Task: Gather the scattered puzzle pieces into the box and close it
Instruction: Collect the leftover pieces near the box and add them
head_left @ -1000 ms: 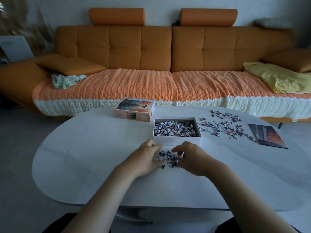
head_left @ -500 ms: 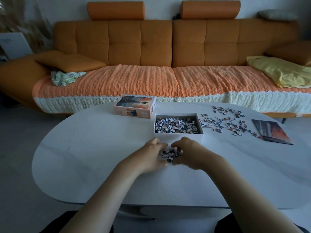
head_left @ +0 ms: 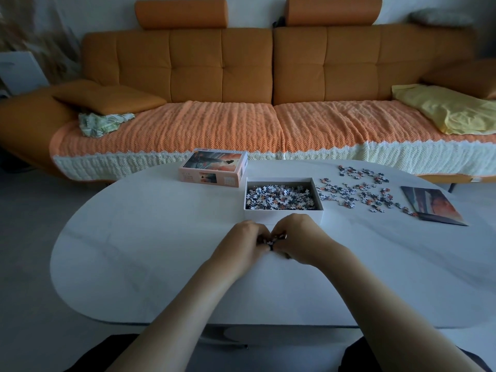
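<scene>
An open white box point(head_left: 283, 214) stands mid-table, partly filled with small puzzle pieces. Just in front of its near wall my left hand point(head_left: 241, 247) and my right hand point(head_left: 300, 238) are cupped together, fingertips meeting around a small clump of puzzle pieces point(head_left: 271, 241); only a few pieces show between the fingers. More loose pieces point(head_left: 357, 191) lie scattered right of the box. The box lid point(head_left: 214, 167), printed with an orange picture, rests to the box's back left.
A printed picture sheet point(head_left: 432, 205) lies at the table's right, beside the scattered pieces. The white oval table point(head_left: 134, 251) has its near edge close to my body. An orange sofa point(head_left: 268, 76) runs behind the table.
Both hands have drawn together, squeezing the small spread of pieces in front of the box into a tight clump now mostly covered by my fingers.
</scene>
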Tool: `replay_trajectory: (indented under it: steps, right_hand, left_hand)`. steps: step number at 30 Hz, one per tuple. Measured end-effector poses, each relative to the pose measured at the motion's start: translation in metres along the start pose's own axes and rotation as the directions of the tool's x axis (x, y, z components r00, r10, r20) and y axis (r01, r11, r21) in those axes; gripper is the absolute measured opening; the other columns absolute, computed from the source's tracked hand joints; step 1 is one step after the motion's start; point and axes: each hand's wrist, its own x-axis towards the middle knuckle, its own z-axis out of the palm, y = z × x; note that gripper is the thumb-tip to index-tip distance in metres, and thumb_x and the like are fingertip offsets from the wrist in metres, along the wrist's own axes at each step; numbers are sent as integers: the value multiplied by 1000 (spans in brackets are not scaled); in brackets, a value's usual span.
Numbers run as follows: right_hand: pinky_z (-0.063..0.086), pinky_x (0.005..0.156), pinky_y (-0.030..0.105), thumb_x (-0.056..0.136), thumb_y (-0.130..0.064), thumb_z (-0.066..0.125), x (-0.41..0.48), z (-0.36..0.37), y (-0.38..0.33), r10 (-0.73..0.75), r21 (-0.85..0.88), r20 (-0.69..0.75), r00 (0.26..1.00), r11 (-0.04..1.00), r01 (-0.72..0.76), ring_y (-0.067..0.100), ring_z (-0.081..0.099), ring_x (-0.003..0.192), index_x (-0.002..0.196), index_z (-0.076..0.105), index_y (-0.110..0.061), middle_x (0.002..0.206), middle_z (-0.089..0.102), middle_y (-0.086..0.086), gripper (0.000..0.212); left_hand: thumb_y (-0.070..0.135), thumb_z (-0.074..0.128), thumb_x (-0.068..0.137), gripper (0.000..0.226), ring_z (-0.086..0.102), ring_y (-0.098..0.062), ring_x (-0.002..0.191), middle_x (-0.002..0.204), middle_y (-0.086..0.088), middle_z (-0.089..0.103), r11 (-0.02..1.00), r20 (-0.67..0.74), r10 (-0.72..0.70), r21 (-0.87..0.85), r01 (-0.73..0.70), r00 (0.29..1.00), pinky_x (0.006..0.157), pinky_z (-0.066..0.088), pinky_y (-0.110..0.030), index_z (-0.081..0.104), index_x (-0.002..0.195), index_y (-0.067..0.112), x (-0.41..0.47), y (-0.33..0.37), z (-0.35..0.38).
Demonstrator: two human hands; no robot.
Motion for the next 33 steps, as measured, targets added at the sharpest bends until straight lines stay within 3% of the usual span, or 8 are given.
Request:
replay_trajectory:
  steps: [3, 8, 11, 15, 18, 22, 27, 33]
  right_hand:
    - [55, 64, 27, 80, -11, 67, 1, -6, 1, 0, 43, -29, 1000, 999, 2, 18, 66, 66, 87, 76, -13, 80, 73, 6, 13]
    - [50, 59, 20, 85, -21, 71, 7, -24, 3, -23, 138, -199, 980, 989, 51, 3, 59, 58, 92, 76, -22, 77, 68, -8, 9]
    - [46, 59, 24, 85, -18, 70, 18, -32, 5, -65, 138, -320, 945, 984, 114, 1, 54, 56, 91, 76, -22, 68, 59, -14, 9]
    - [39, 62, 19, 87, -15, 68, 39, -32, 16, -79, 110, -446, 891, 984, 142, 15, 55, 69, 99, 76, -20, 85, 61, 0, 16]
    - [34, 61, 14, 91, -17, 62, 52, -25, 30, -119, 28, -400, 909, 989, 142, 19, 54, 78, 102, 75, -21, 90, 60, 6, 17]
    - [49, 81, 42, 99, -23, 46, 59, -17, 42, -122, -91, -254, 959, 991, 101, 27, 56, 94, 107, 68, -20, 100, 57, 8, 23]
    - [50, 76, 41, 94, -7, 50, 58, -22, 43, -144, -85, -361, 921, 989, 122, 29, 59, 87, 106, 72, -15, 99, 62, 10, 26]
    - [49, 76, 36, 96, -24, 44, 44, -14, 41, -199, -139, -230, 953, 975, 171, 21, 56, 90, 105, 70, -28, 93, 62, 0, 28]
  left_hand:
    - [17, 72, 81, 12, 60, -9, 79, 87, 5, 67, 997, -32, -21, -80, 18, 999, 66, 41, -19, 73, 92, 21, 3, 3, -5]
    - [23, 72, 86, 6, 54, 3, 70, 76, 15, 60, 988, -140, 17, -149, -38, 990, 59, 36, -15, 72, 92, 23, 17, 11, -23]
    - [24, 72, 87, 12, 54, -1, 74, 85, 10, 61, 988, -228, 67, -119, -96, 971, 65, 40, -17, 72, 98, 21, 36, 12, -28]
    - [30, 71, 87, 19, 58, -11, 81, 94, 4, 66, 988, -300, 96, -84, -126, 949, 71, 46, -24, 73, 105, 25, 61, 7, -23]
    - [32, 68, 89, 18, 58, -17, 85, 91, 3, 67, 991, -292, 131, 31, -128, 947, 71, 47, -32, 73, 105, 27, 74, 1, -14]
    - [40, 49, 98, 28, 52, -24, 101, 100, 2, 65, 958, -213, 159, 269, -99, 964, 85, 37, -37, 73, 109, 30, 80, -8, -3]
    - [39, 50, 97, 28, 51, -22, 107, 108, 2, 63, 967, -194, 182, 215, -139, 964, 91, 38, -40, 72, 113, 28, 79, -10, -5]
    - [33, 51, 96, 30, 52, -20, 108, 115, 6, 62, 958, -33, 219, 198, -209, 975, 95, 38, -36, 67, 121, 28, 69, -13, -6]
